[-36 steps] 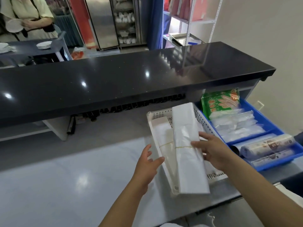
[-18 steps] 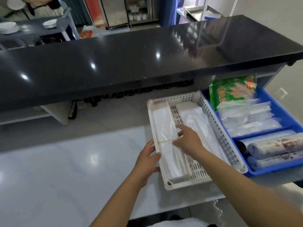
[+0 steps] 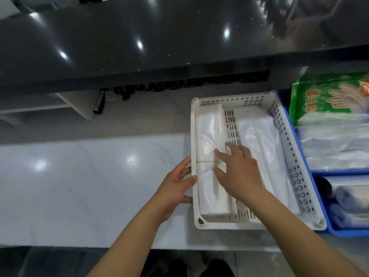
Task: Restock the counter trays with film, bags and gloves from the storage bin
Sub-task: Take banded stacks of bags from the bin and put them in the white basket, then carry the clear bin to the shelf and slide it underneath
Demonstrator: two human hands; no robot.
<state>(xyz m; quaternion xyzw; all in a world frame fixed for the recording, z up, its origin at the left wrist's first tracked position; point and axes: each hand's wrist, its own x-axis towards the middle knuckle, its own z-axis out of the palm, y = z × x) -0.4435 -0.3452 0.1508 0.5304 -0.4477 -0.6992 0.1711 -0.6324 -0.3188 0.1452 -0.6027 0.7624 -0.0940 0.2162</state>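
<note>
Right hand [image 3: 237, 172] flat on bag bundle [image 3: 209, 156]; left hand [image 3: 175, 186] grips tray [image 3: 193, 136]

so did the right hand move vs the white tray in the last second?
Yes. The right hand went from the wider bag bundle, held above the white tray, leftward and down onto the banded bundle by the tray's left wall.

Food-service counter, staff side: raised black stone ledge [image 3: 159, 37] above white tabletop [image 3: 89, 186]; trays stocked with plastic bags [image 3: 209, 148], disposable glove pack [image 3: 327, 94].
</note>
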